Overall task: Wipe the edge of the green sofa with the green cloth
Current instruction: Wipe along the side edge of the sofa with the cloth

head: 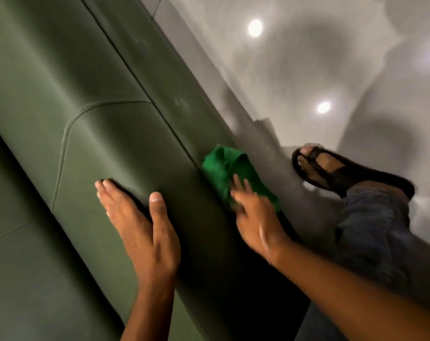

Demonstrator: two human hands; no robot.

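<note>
The dark green sofa (91,99) fills the left half of the head view, its rounded padded edge running diagonally from upper left to lower right. A bright green cloth (223,166) lies crumpled against the sofa's outer side, just past a seam. My right hand (255,217) presses flat on the cloth's lower part, fingers spread and blurred by motion. My left hand (140,222) rests flat on top of the rounded edge with fingers together and thumb out, holding nothing.
A glossy grey floor (332,70) with two reflected ceiling lights lies right of the sofa. My foot in a black sandal (332,168) and a jeans leg (371,230) stand on the floor close to the sofa's side.
</note>
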